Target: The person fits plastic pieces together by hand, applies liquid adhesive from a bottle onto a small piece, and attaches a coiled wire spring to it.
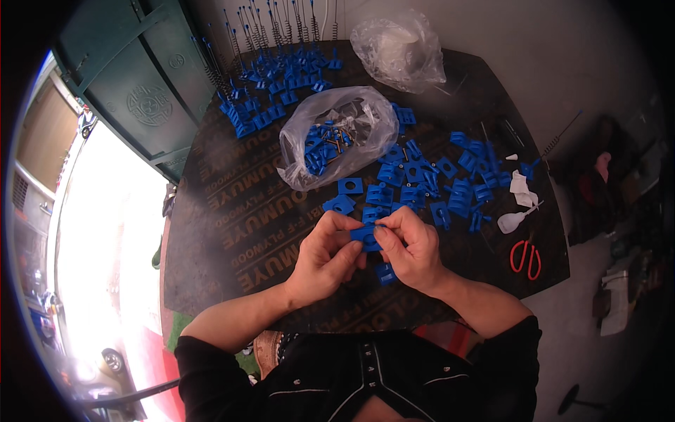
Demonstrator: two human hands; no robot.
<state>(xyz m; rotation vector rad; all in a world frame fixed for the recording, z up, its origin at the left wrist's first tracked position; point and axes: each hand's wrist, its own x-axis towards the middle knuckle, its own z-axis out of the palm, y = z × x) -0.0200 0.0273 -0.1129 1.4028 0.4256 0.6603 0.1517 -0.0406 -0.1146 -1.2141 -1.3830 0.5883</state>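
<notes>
Between both hands, over the near middle of the dark table, is a small blue plastic block (368,239) with a round hole. My left hand (325,254) pinches its left side between thumb and fingers. My right hand (410,251) grips the right side, its thumb on the face; the fingertips partly hide the piece. Just below them on the table lies another blue piece (385,273). Beyond the hands, more loose blue plastic parts (415,172) are strewn about, some square with round holes.
A clear plastic bag (299,176) holds blue parts and brass-coloured screws. Blue pieces with upright springs (281,70) crowd the far left. Another clear bag (401,53) stands at the back. Red-handled scissors (525,260) and a white squeeze bottle (515,221) lie at right on the plywood table (218,260).
</notes>
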